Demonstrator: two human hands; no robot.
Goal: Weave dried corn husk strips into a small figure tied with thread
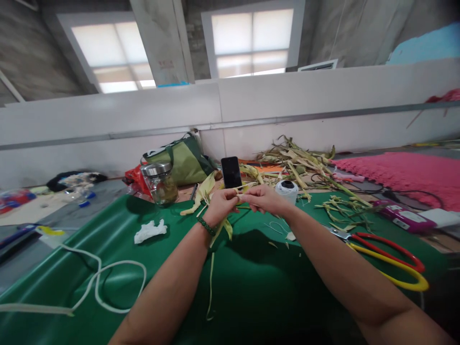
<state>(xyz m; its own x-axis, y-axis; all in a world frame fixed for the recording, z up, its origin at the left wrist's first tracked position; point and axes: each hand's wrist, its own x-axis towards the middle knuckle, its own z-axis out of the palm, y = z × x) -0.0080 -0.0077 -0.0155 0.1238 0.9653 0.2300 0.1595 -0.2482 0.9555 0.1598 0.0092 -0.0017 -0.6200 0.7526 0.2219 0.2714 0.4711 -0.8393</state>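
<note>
My left hand [223,203], with a green beaded bracelet at the wrist, is closed in a pinch. Pale corn husk [226,230] hangs below its palm. My right hand [264,199] is also pinched, its fingertips meeting the left ones around a thin pale piece of husk; the exact hold is too small to make out. Just behind both hands a black phone [231,172] stands upright. A white spool of thread [286,190] is beside my right hand, with loose thread on the green mat [266,297]. One yellowish husk [200,196] lies left of my left hand.
Scissors with red and yellow handles [388,254] lie right of my right forearm. On the left are a lidded glass jar [160,184], a crumpled white tissue [151,232] and a looped white cord [97,275]. Behind sit a green bag [187,160] and piled dry husks [298,155].
</note>
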